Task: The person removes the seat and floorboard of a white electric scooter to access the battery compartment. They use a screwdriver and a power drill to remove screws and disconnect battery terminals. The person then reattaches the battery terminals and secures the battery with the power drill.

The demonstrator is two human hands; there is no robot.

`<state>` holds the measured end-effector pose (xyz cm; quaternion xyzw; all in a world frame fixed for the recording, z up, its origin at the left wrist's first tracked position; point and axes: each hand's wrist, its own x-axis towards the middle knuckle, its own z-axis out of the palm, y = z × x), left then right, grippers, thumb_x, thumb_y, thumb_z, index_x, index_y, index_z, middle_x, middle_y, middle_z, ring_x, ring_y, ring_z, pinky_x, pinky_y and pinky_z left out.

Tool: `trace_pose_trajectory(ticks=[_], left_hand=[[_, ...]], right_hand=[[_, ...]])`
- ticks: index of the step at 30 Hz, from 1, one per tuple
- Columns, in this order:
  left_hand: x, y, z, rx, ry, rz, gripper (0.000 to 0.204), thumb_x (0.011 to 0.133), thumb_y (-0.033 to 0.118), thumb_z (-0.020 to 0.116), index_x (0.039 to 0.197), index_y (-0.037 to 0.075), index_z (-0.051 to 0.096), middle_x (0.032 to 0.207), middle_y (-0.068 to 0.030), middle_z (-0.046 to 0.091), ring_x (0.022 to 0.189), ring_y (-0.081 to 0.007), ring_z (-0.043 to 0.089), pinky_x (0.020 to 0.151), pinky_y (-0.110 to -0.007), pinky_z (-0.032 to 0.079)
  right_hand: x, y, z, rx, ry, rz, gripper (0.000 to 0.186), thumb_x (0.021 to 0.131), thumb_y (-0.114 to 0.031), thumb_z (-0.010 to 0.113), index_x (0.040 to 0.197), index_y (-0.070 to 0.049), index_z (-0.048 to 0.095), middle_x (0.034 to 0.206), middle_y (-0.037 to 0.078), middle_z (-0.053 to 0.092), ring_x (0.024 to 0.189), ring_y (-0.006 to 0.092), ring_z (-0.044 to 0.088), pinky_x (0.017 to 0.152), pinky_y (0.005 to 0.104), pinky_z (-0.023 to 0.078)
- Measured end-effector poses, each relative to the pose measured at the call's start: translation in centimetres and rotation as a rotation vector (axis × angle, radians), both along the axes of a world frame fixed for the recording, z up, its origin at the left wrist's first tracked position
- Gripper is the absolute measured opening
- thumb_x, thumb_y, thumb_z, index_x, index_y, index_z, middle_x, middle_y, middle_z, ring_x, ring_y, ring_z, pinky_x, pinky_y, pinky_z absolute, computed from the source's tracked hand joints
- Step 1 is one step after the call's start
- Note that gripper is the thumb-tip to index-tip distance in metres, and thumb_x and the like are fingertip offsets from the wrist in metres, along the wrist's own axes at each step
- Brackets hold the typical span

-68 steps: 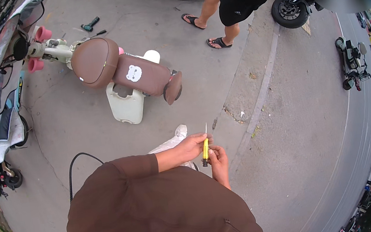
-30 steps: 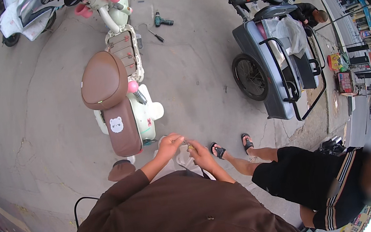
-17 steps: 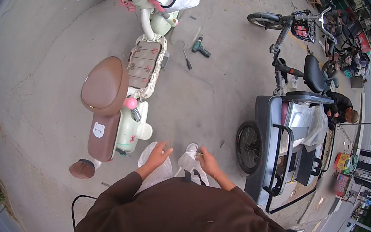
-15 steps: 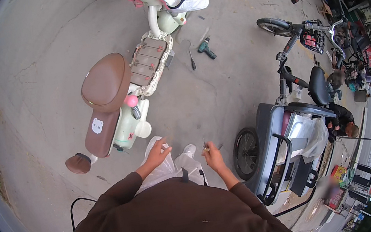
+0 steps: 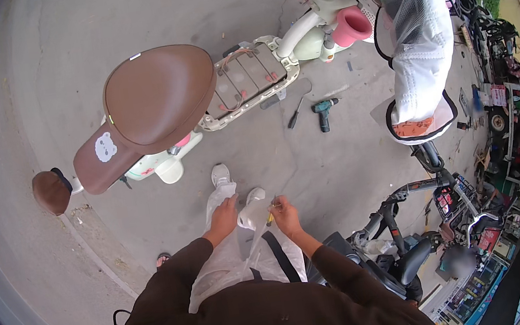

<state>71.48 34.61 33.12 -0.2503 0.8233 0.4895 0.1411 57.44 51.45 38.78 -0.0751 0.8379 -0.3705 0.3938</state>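
My left hand [image 5: 223, 216] is at the left leg of my white trousers [image 5: 211, 284], with its fingers drawn together on the cloth. My right hand [image 5: 283, 214] grips a small yellow screwdriver [image 5: 271, 216] over my right leg. Ahead lies a scooter with a brown seat [image 5: 160, 100], a bear-decorated rear cushion [image 5: 95, 174] and an exposed footboard [image 5: 241, 82] with red wires. On the ground beside it lie a cordless drill [image 5: 323, 114] and a black-handled tool [image 5: 295, 113].
A white scooter apron [image 5: 418, 51] hangs at upper right. A three-wheeled cart with a black saddle [image 5: 415, 255] stands at lower right, beside parked vehicles [image 5: 489, 34]. Another person's sandaled foot [image 5: 163, 258] shows behind my left side. A road runs along the left rim.
My view has swung right and closer to the scooter, which now lies more crosswise. My left hand has gone from spread fingers to drawn-together fingers at my trousers.
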Motion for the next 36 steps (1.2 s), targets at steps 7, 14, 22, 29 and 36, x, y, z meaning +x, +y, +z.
trace_pose_trajectory(ticks=[7,14,22,29,36], left_hand=[[-5.0,8.7,-1.8,-0.047,0.156,0.477,0.042,0.076,0.003,0.055,0.117,0.002,0.049,0.107,-0.0164,0.054,0.093,-0.0319,0.055,0.086,-0.042,0.040],[-11.4,22.4,7.4,0.126,-0.237,0.983,0.034,0.082,0.008,0.056,0.115,0.001,0.051,0.108,-0.0143,0.055,0.098,-0.0266,0.055,0.084,-0.038,0.042],[-14.2,27.9,6.0,0.802,-0.288,1.485,0.030,0.086,0.009,0.055,0.115,0.001,0.052,0.104,-0.0117,0.057,0.093,-0.0218,0.057,0.079,-0.034,0.045],[-14.4,17.6,-8.9,1.087,0.009,1.297,0.024,0.091,0.010,0.053,0.112,-0.001,0.052,0.091,-0.0056,0.058,0.080,-0.0132,0.058,0.071,-0.026,0.046],[-14.8,3.8,-22.2,0.771,0.125,1.120,0.019,0.092,0.008,0.051,0.108,0.000,0.055,0.087,-0.0041,0.060,0.078,-0.0124,0.058,0.073,-0.026,0.047]], right_hand=[[-5.7,-2.2,-8.6,0.055,0.006,0.406,0.019,0.084,-0.009,0.064,0.098,0.000,0.054,0.086,0.017,0.062,0.077,0.0287,0.063,0.069,0.0359,0.049],[-7.7,6.3,-2.1,0.177,-0.274,0.472,0.020,0.086,-0.012,0.063,0.097,0.000,0.052,0.081,0.017,0.061,0.073,0.0264,0.061,0.066,0.0352,0.048],[-12.4,6.0,1.2,0.267,-0.282,0.284,0.013,0.091,-0.006,0.057,0.099,-0.001,0.049,0.089,0.011,0.060,0.085,0.0203,0.064,0.073,0.0312,0.051],[-33.0,-8.3,-11.3,-0.390,0.165,-0.200,0.014,0.094,-0.007,0.053,0.102,-0.002,0.044,0.097,0.009,0.054,0.098,0.0262,0.064,0.083,0.0349,0.056],[-53.7,4.2,-37.9,-0.093,-0.156,-0.757,0.019,0.091,-0.006,0.053,0.107,0.003,0.049,0.101,0.018,0.059,0.089,0.0327,0.064,0.075,0.0411,0.058]])
